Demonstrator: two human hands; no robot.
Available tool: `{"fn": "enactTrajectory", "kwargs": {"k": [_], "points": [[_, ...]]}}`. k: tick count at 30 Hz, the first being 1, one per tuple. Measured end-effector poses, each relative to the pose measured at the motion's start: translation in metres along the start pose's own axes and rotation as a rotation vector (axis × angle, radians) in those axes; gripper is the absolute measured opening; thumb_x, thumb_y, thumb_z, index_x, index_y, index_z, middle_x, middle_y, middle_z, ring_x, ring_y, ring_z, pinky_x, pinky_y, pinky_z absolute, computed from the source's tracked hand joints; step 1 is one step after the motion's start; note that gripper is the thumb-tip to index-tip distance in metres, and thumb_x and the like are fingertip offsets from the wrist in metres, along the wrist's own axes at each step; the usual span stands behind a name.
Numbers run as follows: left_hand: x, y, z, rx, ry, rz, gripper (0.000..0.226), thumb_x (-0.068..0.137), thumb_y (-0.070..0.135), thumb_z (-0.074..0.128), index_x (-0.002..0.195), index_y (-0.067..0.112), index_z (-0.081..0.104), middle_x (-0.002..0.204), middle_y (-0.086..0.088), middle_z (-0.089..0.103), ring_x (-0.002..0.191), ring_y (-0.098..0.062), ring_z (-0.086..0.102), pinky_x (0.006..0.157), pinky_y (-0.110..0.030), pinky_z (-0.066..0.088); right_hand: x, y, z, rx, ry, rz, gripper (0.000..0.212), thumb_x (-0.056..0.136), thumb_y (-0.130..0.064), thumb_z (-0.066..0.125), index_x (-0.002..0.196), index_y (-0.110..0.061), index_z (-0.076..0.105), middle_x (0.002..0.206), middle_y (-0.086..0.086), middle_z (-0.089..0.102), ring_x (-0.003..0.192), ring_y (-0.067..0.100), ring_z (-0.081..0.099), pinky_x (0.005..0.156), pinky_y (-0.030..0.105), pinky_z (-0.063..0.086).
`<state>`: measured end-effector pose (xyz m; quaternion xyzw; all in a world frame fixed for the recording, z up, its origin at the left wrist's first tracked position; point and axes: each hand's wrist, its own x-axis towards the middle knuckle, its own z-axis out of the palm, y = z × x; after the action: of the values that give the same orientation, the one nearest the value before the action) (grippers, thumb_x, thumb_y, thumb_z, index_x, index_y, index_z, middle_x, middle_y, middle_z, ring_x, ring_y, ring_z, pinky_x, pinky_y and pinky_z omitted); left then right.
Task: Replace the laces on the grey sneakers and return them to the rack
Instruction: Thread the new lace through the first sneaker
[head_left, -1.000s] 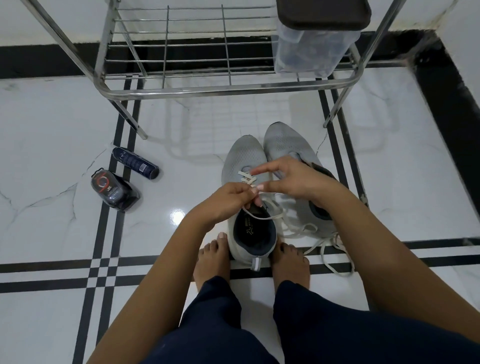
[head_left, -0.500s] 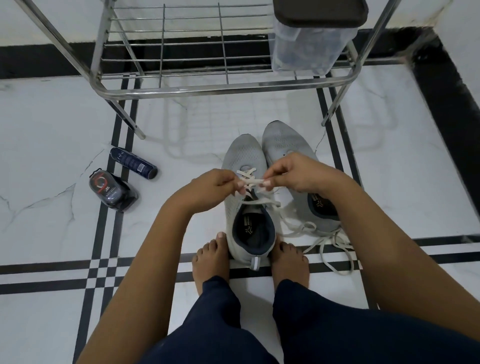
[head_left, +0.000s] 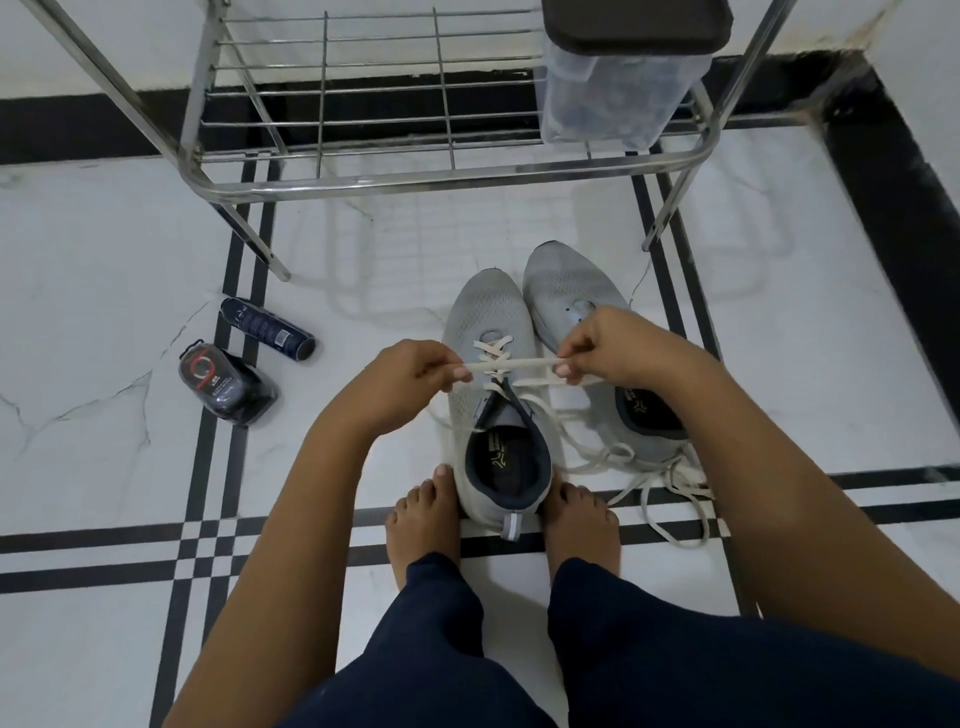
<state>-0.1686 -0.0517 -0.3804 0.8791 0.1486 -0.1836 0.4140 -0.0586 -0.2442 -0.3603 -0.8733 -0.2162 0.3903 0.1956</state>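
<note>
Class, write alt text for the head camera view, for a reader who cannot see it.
The left hand and right hand pinch a white lace taut across a grey sneaker held between bare feet. A second sneaker sits beside it, before a steel rack.

Illumination is even, diffuse and moderately bright. The glossy floor (head_left: 104, 234) carries a faint shadow and reflection of the rack (head_left: 415, 176) directly beneath it. Wide-angle distortion bows floor stripes and rack tubes toward the frame edges. Central detail is sharp; the corners soften slightly.

Marble floor (head_left: 104, 234) carries sneakers (head_left: 485, 317), rack (head_left: 415, 179), can (head_left: 267, 328), pouch (head_left: 223, 387).
</note>
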Motion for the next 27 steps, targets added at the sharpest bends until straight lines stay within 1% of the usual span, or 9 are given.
{"fn": "enactTrajectory", "kwargs": {"k": [4, 6, 9, 11, 15, 17, 20, 23, 27], "points": [[0.001, 0.012, 0.015, 0.027, -0.035, 0.05, 0.018, 0.093, 0.028, 0.054, 0.096, 0.017, 0.068, 0.077, 0.01, 0.06, 0.069, -0.007, 0.052, 0.066, -0.023, 0.04, 0.0, -0.014, 0.013, -0.011, -0.046, -0.047, 0.043, 0.081, -0.027, 0.072, 0.121, -0.017, 0.062, 0.116, -0.001, 0.062, 0.109, 0.014, 0.056, 0.087, 0.02, 0.038], [0.005, 0.017, 0.017, 0.02, -0.045, 0.058, 0.018, 0.092, 0.028, 0.056, 0.095, 0.016, 0.068, 0.08, 0.005, 0.062, 0.075, -0.01, 0.055, 0.07, -0.021, 0.042, 0.002, -0.022, 0.018, 0.024, -0.049, -0.098, 0.032, 0.084, -0.021, 0.069, 0.115, -0.016, 0.065, 0.101, 0.001, 0.066, 0.095, 0.012, 0.058, 0.078, 0.019, 0.041], [0.001, 0.007, 0.011, -0.006, 0.018, 0.046, 0.017, 0.091, 0.028, 0.057, 0.093, 0.016, 0.069, 0.073, 0.009, 0.059, 0.062, -0.005, 0.047, 0.054, -0.011, 0.035, 0.002, -0.009, 0.01, 0.011, 0.007, -0.048, 0.004, 0.086, -0.017, 0.065, 0.086, -0.018, 0.07, 0.084, 0.005, 0.067, 0.074, 0.011, 0.053, 0.061, 0.02, 0.039], [0.0, -0.001, 0.008, -0.038, 0.073, 0.002, 0.016, 0.091, 0.028, 0.057, 0.091, 0.018, 0.068, 0.073, 0.01, 0.059, 0.062, -0.003, 0.046, 0.052, -0.01, 0.034, 0.001, 0.001, 0.008, -0.04, 0.01, 0.008, 0.007, 0.085, -0.021, 0.067, 0.09, -0.018, 0.07, 0.091, 0.005, 0.068, 0.082, 0.015, 0.056, 0.066, 0.023, 0.042], [0.003, 0.009, 0.02, -0.066, 0.044, 0.04, 0.013, 0.09, 0.026, 0.059, 0.085, 0.018, 0.068, 0.067, 0.011, 0.059, 0.064, -0.001, 0.051, 0.056, -0.007, 0.037, 0.0, -0.014, 0.025, -0.018, 0.015, -0.126, 0.046, 0.079, -0.028, 0.073, 0.122, -0.02, 0.06, 0.117, -0.003, 0.063, 0.11, 0.014, 0.056, 0.089, 0.022, 0.041], [0.005, 0.011, 0.025, -0.134, 0.041, 0.028, 0.015, 0.09, 0.022, 0.058, 0.079, 0.016, 0.067, 0.065, 0.009, 0.06, 0.063, -0.003, 0.054, 0.062, -0.011, 0.041, 0.001, -0.025, 0.034, 0.133, 0.023, -0.196, 0.039, 0.081, -0.02, 0.071, 0.12, -0.018, 0.062, 0.114, 0.001, 0.066, 0.106, 0.011, 0.058, 0.081, 0.011, 0.04], [-0.001, 0.001, 0.035, -0.479, 0.088, -0.068, 0.017, 0.09, 0.022, 0.059, 0.075, 0.016, 0.067, 0.064, 0.003, 0.061, 0.063, -0.008, 0.054, 0.068, -0.019, 0.047, 0.003, -0.021, 0.039, 0.285, 0.079, -0.178, 0.023, 0.084, -0.011, 0.066, 0.107, -0.012, 0.07, 0.106, 0.012, 0.07, 0.09, 0.011, 0.062, 0.079, 0.017, 0.044], [-0.008, -0.013, 0.048, -0.683, 0.195, -0.164, 0.013, 0.087, 0.02, 0.063, 0.079, 0.012, 0.068, 0.065, -0.001, 0.06, 0.065, -0.012, 0.054, 0.07, -0.025, 0.049, 0.004, -0.009, 0.042, 0.219, 0.085, -0.111, 0.016, 0.085, -0.012, 0.066, 0.1, -0.009, 0.072, 0.094, 0.002, 0.069, 0.076, 0.002, 0.056, 0.071, 0.014, 0.042], [-0.006, -0.019, 0.066, -0.455, 0.278, -0.177, 0.022, 0.076, 0.022, 0.075, 0.093, 0.013, 0.064, 0.081, 0.002, 0.061, 0.074, -0.009, 0.056, 0.069, -0.012, 0.046, 0.006, -0.004, 0.049, 0.105, 0.108, -0.064, 0.01, 0.084, -0.016, 0.068, 0.091, -0.009, 0.072, 0.09, 0.004, 0.068, 0.08, 0.012, 0.058, 0.059, 0.016, 0.039]]}}
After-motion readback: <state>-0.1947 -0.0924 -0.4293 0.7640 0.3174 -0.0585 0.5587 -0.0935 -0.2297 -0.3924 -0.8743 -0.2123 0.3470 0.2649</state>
